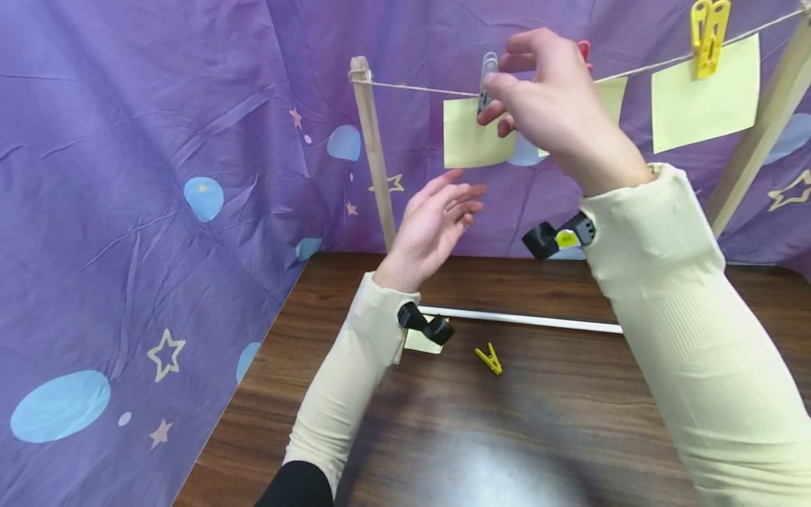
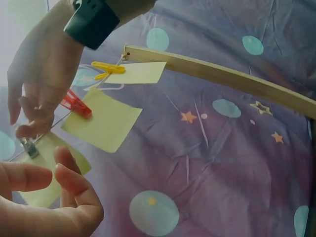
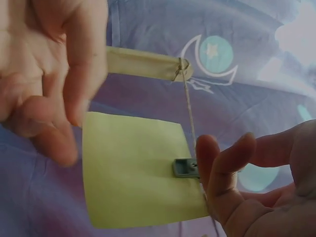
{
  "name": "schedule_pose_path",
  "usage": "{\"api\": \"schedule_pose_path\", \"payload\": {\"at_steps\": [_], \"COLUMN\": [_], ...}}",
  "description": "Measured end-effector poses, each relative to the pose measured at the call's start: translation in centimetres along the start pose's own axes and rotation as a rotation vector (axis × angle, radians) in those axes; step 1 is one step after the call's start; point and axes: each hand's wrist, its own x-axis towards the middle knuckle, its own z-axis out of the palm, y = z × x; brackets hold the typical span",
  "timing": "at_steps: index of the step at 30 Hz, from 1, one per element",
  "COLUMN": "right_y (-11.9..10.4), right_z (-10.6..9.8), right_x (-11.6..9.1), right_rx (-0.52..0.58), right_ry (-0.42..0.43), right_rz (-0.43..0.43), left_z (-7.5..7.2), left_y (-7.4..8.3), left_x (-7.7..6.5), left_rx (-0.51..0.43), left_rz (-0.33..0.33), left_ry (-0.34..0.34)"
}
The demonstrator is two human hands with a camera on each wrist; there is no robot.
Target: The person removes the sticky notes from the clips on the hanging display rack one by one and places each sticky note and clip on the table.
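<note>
A pale yellow sticky note point(image 1: 472, 137) hangs from a string point(image 1: 412, 87), held by a grey clothespin point(image 1: 486, 74). My right hand point(image 1: 557, 105) is up at that clothespin, fingers loosely bent and fingertips right beside it. In the right wrist view its fingers partly cover the grey clothespin point(image 3: 183, 168). Below the note my left hand point(image 1: 431, 222) is raised with relaxed, apart fingers and nothing in it. The left wrist view shows its thumb and fingers in front of the same note point(image 2: 44, 187).
Farther right hang a note point(image 2: 103, 121) on a red clothespin point(image 2: 78, 104) and another point(image 1: 706, 91) on a yellow clothespin point(image 1: 709, 39). Wooden posts point(image 1: 374, 148) carry the string. On the table point(image 1: 545, 422) lie a yellow clothespin point(image 1: 490, 360), a note point(image 1: 421, 343) and a white bar point(image 1: 519, 319).
</note>
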Motion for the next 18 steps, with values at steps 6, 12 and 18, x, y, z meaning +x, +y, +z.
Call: {"api": "schedule_pose_path", "payload": {"at_steps": [6, 12, 18], "right_y": [0.1, 0.0, 0.1], "right_z": [0.3, 0.5, 0.2], "right_x": [1.1, 1.5, 1.6], "right_rx": [0.121, 0.17, 0.283], "right_ry": [-0.044, -0.056, -0.07], "right_rz": [0.057, 0.089, 0.079], "left_z": [0.9, 1.3, 1.6], "left_y": [0.0, 0.1, 0.1], "left_x": [0.4, 0.7, 0.8], "left_rx": [-0.021, -0.052, -0.082], "left_rz": [0.002, 0.015, 0.031], "left_ry": [-0.038, -0.028, -0.03]}}
